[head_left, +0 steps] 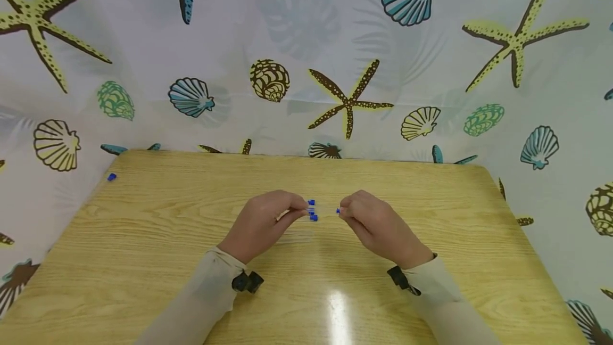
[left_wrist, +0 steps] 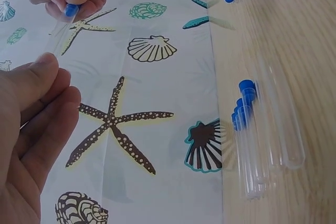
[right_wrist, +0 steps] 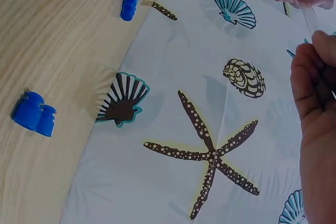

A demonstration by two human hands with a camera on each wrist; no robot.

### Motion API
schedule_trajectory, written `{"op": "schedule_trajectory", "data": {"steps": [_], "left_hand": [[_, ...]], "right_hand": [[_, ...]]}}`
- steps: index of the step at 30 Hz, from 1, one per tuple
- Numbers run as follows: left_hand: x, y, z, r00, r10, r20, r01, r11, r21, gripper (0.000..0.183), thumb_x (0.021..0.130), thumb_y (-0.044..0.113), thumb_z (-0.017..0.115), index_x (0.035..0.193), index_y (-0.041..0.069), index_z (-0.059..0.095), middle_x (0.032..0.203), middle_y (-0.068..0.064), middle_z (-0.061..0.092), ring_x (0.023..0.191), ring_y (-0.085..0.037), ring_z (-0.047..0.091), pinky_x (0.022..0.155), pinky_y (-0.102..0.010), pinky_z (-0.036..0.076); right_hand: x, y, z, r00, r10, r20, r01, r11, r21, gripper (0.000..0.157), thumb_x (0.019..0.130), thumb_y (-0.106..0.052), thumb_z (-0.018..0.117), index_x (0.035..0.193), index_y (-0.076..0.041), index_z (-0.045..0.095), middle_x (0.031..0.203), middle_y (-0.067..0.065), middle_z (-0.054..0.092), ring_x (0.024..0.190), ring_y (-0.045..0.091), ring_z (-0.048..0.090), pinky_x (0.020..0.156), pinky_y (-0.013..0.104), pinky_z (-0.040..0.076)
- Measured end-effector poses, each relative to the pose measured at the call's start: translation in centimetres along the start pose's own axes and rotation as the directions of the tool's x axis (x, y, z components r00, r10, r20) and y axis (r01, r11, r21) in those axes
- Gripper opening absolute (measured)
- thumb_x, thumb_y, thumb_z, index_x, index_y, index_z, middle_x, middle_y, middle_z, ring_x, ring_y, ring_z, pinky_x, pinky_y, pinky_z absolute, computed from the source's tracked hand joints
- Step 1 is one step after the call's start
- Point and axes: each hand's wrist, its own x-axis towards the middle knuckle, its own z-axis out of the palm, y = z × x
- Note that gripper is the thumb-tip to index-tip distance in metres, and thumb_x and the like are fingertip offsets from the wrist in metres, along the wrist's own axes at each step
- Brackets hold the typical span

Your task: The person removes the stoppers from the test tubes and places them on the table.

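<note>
Just above the middle of the table, my left hand (head_left: 262,223) pinches a clear test tube (left_wrist: 61,36) between thumb and fingertips. My right hand (head_left: 375,225) pinches a small blue cap (left_wrist: 72,10) at the other end of that tube. In the left wrist view the tube spans the gap between both hands, held up off the table. Beneath my left hand lie several blue-capped tubes (left_wrist: 247,145) side by side. Close to them are uncapped clear tubes (left_wrist: 286,124). Two loose blue caps (right_wrist: 34,113) lie on the table below my right hand, hidden from the head view.
A small blue piece (head_left: 112,177) lies near the far left edge of the wooden table (head_left: 191,174). Behind the table hangs a white cloth (head_left: 230,47) printed with shells and starfish, which also runs along both sides. Each wrist wears a black strap device (head_left: 247,282).
</note>
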Motion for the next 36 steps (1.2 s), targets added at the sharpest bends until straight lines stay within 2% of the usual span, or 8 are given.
{"op": "schedule_trajectory", "data": {"steps": [5, 10, 14, 17, 22, 25, 30, 36], "left_hand": [[0.0, -0.1, -0.1, 0.999, 0.019, 0.03, -0.019, 1.0, -0.011, 0.013, 0.092, 0.01, 0.079, 0.103, 0.016, 0.075, 0.101, 0.005, 0.075, 0.091, -0.007, 0.071, 0.077, -0.026, 0.059], [0.0, 0.3, -0.2, 1.0, -0.008, 0.013, 0.007, 1.0, 0.005, 0.011, 0.092, 0.016, 0.08, 0.102, 0.018, 0.077, 0.101, 0.006, 0.076, 0.088, -0.006, 0.07, 0.069, -0.025, 0.057], [0.1, 0.4, -0.3, 1.0, -0.028, 0.007, 0.028, 0.999, 0.015, 0.01, 0.093, 0.017, 0.079, 0.103, 0.018, 0.077, 0.1, 0.006, 0.076, 0.087, -0.006, 0.07, 0.07, -0.026, 0.058], [0.0, 0.1, -0.3, 1.0, -0.015, 0.017, 0.015, 1.0, -0.001, 0.011, 0.093, 0.014, 0.078, 0.103, 0.017, 0.076, 0.1, 0.006, 0.076, 0.089, -0.006, 0.07, 0.076, -0.026, 0.059], [0.0, -0.2, -0.2, 0.998, 0.048, 0.036, -0.047, 0.998, -0.031, 0.016, 0.091, 0.009, 0.079, 0.104, 0.016, 0.075, 0.101, 0.005, 0.076, 0.091, -0.008, 0.071, 0.079, -0.026, 0.059], [0.0, -0.2, -0.1, 0.997, 0.063, 0.04, -0.062, 0.997, -0.037, 0.017, 0.09, 0.008, 0.079, 0.105, 0.016, 0.075, 0.101, 0.004, 0.076, 0.092, -0.008, 0.072, 0.08, -0.025, 0.059], [0.0, -0.1, -0.1, 0.998, 0.049, 0.029, -0.048, 0.999, -0.021, 0.014, 0.091, 0.011, 0.079, 0.105, 0.016, 0.076, 0.101, 0.004, 0.076, 0.094, -0.009, 0.073, 0.081, -0.026, 0.06], [0.0, 0.1, 0.1, 0.999, 0.04, 0.01, -0.04, 0.999, -0.01, 0.016, 0.09, 0.011, 0.08, 0.105, 0.016, 0.076, 0.101, 0.004, 0.076, 0.093, -0.009, 0.073, 0.081, -0.026, 0.06]], "right_hand": [[-0.2, 0.3, -0.4, 0.999, -0.019, 0.037, 0.017, 0.999, 0.044, 0.019, 0.095, 0.006, 0.069, 0.097, -0.009, 0.058, 0.107, 0.005, 0.065, 0.094, 0.018, 0.062, 0.08, 0.031, 0.056], [-0.1, 0.2, -0.1, 1.0, 0.008, -0.022, -0.009, 1.0, -0.007, 0.005, 0.104, -0.007, 0.062, 0.1, -0.008, 0.061, 0.105, 0.007, 0.066, 0.089, 0.019, 0.062, 0.074, 0.031, 0.055], [0.0, 0.0, 0.2, 0.998, 0.04, -0.054, -0.041, 0.999, -0.017, 0.007, 0.106, -0.013, 0.061, 0.102, -0.007, 0.063, 0.103, 0.007, 0.067, 0.088, 0.018, 0.063, 0.073, 0.032, 0.056], [0.0, 0.1, 0.1, 0.999, 0.037, -0.019, -0.036, 0.999, 0.018, 0.003, 0.103, -0.008, 0.064, 0.102, -0.009, 0.062, 0.104, 0.006, 0.067, 0.091, 0.017, 0.064, 0.076, 0.031, 0.056], [-0.3, 0.3, -0.6, 0.996, 0.018, 0.083, -0.025, 0.996, 0.091, 0.025, 0.092, 0.008, 0.071, 0.101, -0.011, 0.058, 0.108, 0.004, 0.066, 0.093, 0.015, 0.063, 0.079, 0.029, 0.056], [-0.3, 0.2, -1.0, 0.994, 0.041, 0.105, -0.052, 0.993, 0.104, 0.024, 0.093, 0.007, 0.072, 0.103, -0.01, 0.059, 0.108, 0.004, 0.066, 0.094, 0.014, 0.064, 0.08, 0.028, 0.057], [-0.3, 0.1, -0.9, 0.991, 0.125, 0.053, -0.128, 0.989, 0.068, 0.023, 0.093, 0.001, 0.074, 0.112, -0.007, 0.065, 0.106, 0.003, 0.068, 0.091, 0.011, 0.064, 0.078, 0.029, 0.058], [-0.3, 0.2, -0.3, 0.987, 0.156, -0.041, -0.153, 0.985, 0.085, 0.019, 0.089, 0.003, 0.071, 0.104, -0.006, 0.067, 0.099, 0.003, 0.069, 0.081, 0.015, 0.062, 0.071, 0.03, 0.057]]}}
